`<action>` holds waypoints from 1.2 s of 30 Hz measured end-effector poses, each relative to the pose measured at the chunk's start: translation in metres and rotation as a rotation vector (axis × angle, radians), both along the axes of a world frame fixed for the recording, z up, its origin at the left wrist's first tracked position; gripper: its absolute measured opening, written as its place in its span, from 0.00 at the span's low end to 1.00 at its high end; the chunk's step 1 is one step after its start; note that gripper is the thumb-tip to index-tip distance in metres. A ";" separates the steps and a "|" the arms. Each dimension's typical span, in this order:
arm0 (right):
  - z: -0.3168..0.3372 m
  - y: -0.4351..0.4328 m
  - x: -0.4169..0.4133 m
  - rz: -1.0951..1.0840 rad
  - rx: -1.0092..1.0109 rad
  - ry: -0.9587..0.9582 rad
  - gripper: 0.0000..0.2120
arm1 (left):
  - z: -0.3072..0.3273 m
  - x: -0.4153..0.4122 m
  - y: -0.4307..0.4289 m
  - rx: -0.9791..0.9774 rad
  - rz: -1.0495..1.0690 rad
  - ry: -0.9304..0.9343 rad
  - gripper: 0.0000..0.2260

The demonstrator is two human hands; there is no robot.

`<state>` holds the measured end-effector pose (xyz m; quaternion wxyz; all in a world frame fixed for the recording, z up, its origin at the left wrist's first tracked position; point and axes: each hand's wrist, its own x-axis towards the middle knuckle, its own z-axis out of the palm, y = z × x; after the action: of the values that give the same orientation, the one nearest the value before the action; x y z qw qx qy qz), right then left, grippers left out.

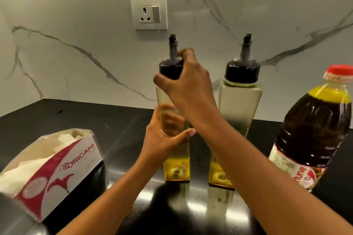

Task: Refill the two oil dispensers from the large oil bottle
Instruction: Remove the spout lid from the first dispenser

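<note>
Two hands work the left dispenser (176,166): my left hand (162,139) wraps its body, right hand (189,82) grips the cap (170,67), which I'd unscrew next.

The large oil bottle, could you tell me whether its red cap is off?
No, the red cap sits closed on top of the large oil bottle.

Marble wall (76,53), socket (149,13), black counter (122,131)

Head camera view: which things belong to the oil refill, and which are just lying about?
In the job: held dispenser, left hand round its body, right hand gripping its cap; second dispenser; large oil bottle.
Lying about: tissue pack; wall socket.
</note>
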<state>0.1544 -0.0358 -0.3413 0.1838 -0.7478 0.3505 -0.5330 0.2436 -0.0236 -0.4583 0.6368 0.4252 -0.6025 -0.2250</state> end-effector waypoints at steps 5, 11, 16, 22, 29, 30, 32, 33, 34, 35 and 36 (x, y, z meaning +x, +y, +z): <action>-0.001 -0.006 0.001 -0.027 -0.068 -0.015 0.27 | -0.006 0.002 -0.005 -0.034 0.027 -0.032 0.34; -0.002 0.014 -0.006 -0.073 -0.089 -0.075 0.27 | -0.008 -0.008 0.013 -0.068 0.019 -0.043 0.36; 0.006 0.058 -0.023 -0.052 0.025 -0.069 0.23 | -0.011 -0.024 0.055 -0.040 0.003 -0.040 0.31; 0.010 0.107 -0.046 0.147 0.169 -0.142 0.12 | -0.013 -0.041 0.099 -0.062 -0.041 -0.016 0.29; 0.014 0.135 -0.061 0.242 0.210 -0.162 0.11 | -0.009 -0.051 0.126 -0.054 -0.063 -0.026 0.29; 0.014 0.136 -0.062 0.246 0.199 -0.162 0.11 | -0.008 -0.052 0.128 -0.057 -0.065 -0.025 0.29; 0.013 0.136 -0.064 0.281 0.190 -0.173 0.11 | -0.009 -0.051 0.130 -0.057 -0.083 -0.022 0.29; 0.012 0.136 -0.066 0.313 0.199 -0.176 0.11 | -0.009 -0.051 0.130 -0.054 -0.099 -0.019 0.29; 0.012 0.134 -0.067 0.346 0.211 -0.166 0.11 | -0.009 -0.051 0.129 -0.052 -0.115 -0.016 0.29; 0.013 0.133 -0.070 0.375 0.223 -0.141 0.12 | -0.009 -0.050 0.129 -0.050 -0.130 -0.014 0.29; 0.015 0.131 -0.073 0.405 0.237 -0.104 0.11 | -0.008 -0.050 0.128 -0.048 -0.144 -0.013 0.29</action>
<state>0.0817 0.0948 -0.3261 0.3911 -0.7475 0.2436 -0.4784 0.1940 0.1041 -0.4668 0.6250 0.3671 -0.6408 -0.2529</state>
